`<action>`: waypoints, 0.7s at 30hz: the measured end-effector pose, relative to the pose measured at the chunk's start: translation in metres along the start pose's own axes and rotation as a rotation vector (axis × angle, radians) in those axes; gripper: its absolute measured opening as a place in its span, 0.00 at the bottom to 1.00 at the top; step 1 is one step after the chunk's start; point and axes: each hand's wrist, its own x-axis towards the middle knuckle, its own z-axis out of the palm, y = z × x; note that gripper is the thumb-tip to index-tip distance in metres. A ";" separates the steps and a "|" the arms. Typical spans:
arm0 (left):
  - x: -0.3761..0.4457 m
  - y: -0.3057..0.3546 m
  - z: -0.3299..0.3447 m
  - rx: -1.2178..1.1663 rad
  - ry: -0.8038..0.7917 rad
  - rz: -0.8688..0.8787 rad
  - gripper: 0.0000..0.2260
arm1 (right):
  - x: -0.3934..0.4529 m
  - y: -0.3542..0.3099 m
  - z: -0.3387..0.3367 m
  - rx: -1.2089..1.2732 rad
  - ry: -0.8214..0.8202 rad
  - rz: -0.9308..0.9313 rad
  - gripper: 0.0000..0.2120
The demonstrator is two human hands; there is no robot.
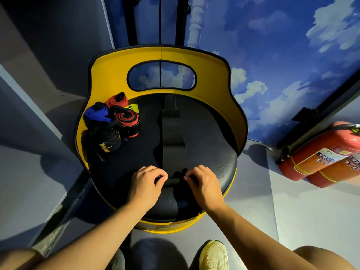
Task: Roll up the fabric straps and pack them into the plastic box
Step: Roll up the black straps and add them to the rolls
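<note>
Cloud-painted walls behind a yellow-backed chair [229,90].
Both hands at the seat's front edge: left hand [146,184] and right hand [204,184] pinch the rolled end of the black strap [173,133]; finished rolls [115,121] bunched at left.

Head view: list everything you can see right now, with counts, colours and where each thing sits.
Black strap: one, black, laid flat down the middle of the seat, its near end rolled.
Rolled straps: four, two red and black, one blue, one black with yellow marks, bunched at the seat's left rear.
Yellow tag: one, behind the rolls.
Seat: one, black cushion with a yellow backrest.
Fire extinguishers: two, red, lying on the floor at right.
Wall: blue sky with clouds.
Plastic box: none in view.
Shoe: one, pale yellow, bottom edge.
Left hand, right hand: each pinching an end of the roll.
</note>
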 end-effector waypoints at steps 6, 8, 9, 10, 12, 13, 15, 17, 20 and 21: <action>-0.004 -0.010 0.000 0.082 0.019 0.160 0.13 | -0.011 0.007 -0.004 -0.130 -0.023 -0.245 0.13; -0.007 -0.013 0.001 0.093 -0.027 0.185 0.13 | -0.012 0.011 -0.004 -0.152 -0.046 -0.249 0.14; -0.008 -0.015 0.001 0.101 -0.042 0.188 0.13 | -0.012 0.011 -0.002 -0.158 -0.054 -0.231 0.15; -0.009 -0.015 0.002 0.110 -0.056 0.174 0.14 | -0.011 0.011 -0.001 -0.160 -0.060 -0.206 0.14; -0.008 -0.015 0.002 0.126 -0.072 0.154 0.16 | -0.009 0.008 0.001 -0.150 -0.073 -0.158 0.14; -0.007 -0.014 0.001 0.139 -0.067 0.157 0.15 | -0.009 0.006 0.001 -0.144 -0.080 -0.143 0.14; -0.008 -0.012 -0.002 0.158 -0.064 0.165 0.11 | -0.009 0.004 -0.001 -0.152 -0.095 -0.131 0.15; -0.011 -0.007 -0.006 0.148 -0.069 0.165 0.13 | -0.013 0.001 -0.003 -0.168 -0.109 -0.119 0.17; -0.018 0.000 -0.009 0.078 -0.039 0.106 0.12 | -0.016 -0.003 -0.006 -0.192 -0.107 -0.106 0.20; -0.019 0.001 -0.010 0.085 -0.027 0.107 0.11 | -0.015 -0.005 -0.005 -0.195 -0.109 -0.092 0.20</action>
